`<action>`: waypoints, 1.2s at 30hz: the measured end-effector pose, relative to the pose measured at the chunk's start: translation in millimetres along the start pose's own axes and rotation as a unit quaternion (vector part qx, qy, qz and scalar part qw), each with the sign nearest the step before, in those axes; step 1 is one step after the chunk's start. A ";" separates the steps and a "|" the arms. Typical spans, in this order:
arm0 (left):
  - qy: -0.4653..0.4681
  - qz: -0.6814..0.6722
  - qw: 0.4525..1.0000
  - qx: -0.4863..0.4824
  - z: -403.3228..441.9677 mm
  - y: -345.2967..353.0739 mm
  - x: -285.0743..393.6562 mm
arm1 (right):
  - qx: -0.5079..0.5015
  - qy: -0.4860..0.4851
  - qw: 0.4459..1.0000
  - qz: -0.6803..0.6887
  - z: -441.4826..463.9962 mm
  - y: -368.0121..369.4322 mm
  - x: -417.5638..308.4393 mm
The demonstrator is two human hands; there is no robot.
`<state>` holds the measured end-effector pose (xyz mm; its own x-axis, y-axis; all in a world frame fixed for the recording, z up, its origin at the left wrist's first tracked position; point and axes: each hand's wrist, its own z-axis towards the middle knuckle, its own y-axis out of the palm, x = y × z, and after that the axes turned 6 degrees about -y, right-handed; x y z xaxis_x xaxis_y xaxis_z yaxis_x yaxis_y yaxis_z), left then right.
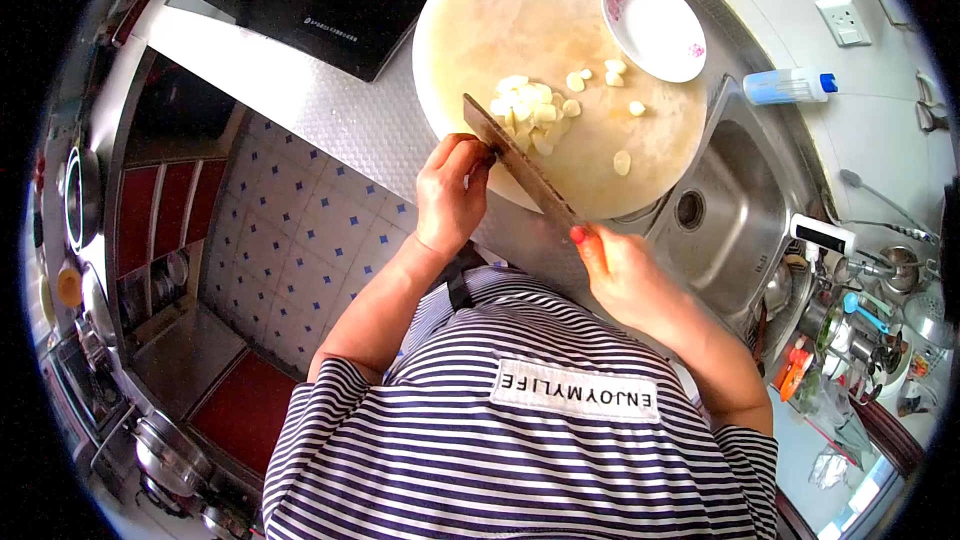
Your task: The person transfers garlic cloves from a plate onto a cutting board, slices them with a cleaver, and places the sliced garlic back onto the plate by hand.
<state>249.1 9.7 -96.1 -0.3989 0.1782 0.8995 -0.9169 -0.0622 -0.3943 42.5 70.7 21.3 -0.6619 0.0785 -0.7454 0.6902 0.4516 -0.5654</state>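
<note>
Head view, nearest first: past the navy-and-white striped top (470, 430) and its white lettered patch (575, 390), two bare forearms reach out to the near rim of a large round cream-tan chopping board (500, 0). The right hand (622, 270) grasps a long, dark-bladed metal knife (525, 164), wrapped around its handle end with a finger laid forward, likely to steady the blade. The left hand (452, 185) is curled with bent fingers against the blade's near side, probably to keep the fingertips back from the edge; whether it pinches anything there is hidden, so I cannot tell.

Just beyond the blade, a heap of thin pale-cream slices (530, 108) lies on the board, with a few loose pale pieces (622, 162) scattered to the right, set apart from the heap. The knife slants across the near rim, so the right hand is outside the board, with room to its front and right before the stainless-steel sink (728, 245).

Farther off, a white oval dish with pink flowers (655, 30) sits at the far right rim, out of the blade's path. Bare board stretches beyond the heap; a black glass hob (300, 20) bounds the left.
</note>
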 end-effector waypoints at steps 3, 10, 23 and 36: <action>-0.016 -0.009 1.000 -0.006 -0.4 0.2 1.2 | 0.036 -0.036 0.999 0.011 -0.2 5.5 10.8; -0.010 -0.003 1.000 -0.004 0.1 -0.4 1.7 | 0.055 -0.071 0.996 0.005 -10.9 -5.5 4.7; -0.009 0.008 1.000 -0.003 -0.3 -0.3 1.3 | 0.024 -0.038 0.999 0.002 -15.4 -14.8 -6.6; 0.006 0.018 1.000 -0.005 -0.2 0.2 -0.4 | 0.025 -0.037 0.999 0.009 3.5 8.1 11.6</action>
<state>249.1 9.8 -96.5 -0.4310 0.1883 0.8825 -0.9019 -0.0599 -0.4277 41.5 72.2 6.8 -0.6270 0.0187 -0.7788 0.7168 0.4052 -0.5674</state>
